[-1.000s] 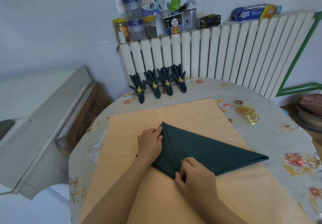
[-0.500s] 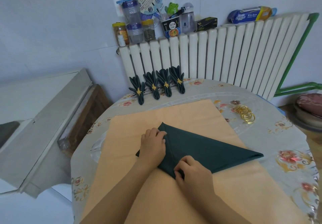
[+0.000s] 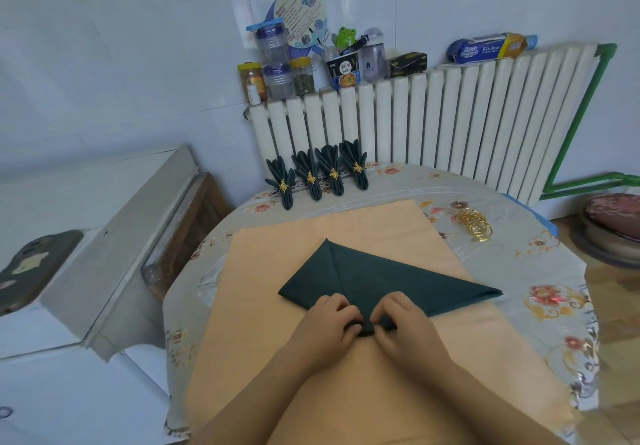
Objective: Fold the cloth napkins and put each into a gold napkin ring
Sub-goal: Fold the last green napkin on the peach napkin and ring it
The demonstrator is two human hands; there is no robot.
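Both hands [image 3: 367, 323] pinch napkin [image 3: 381, 278] near corner; long point aims right.

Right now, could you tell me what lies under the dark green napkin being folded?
The green napkin lies on an orange cloth spread over the floral tablecloth. Both hands pinch its near corner; anything directly beneath it is hidden.

dark green napkin [image 3: 381, 278], peach cloth [image 3: 277, 264], gold rings [image 3: 476, 224]

Napkin [image 3: 381, 278] lies on mat [image 3: 277, 257]; four ringed napkins [image 3: 317, 176] behind it (far edge), loose rings [image 3: 476, 224] right.
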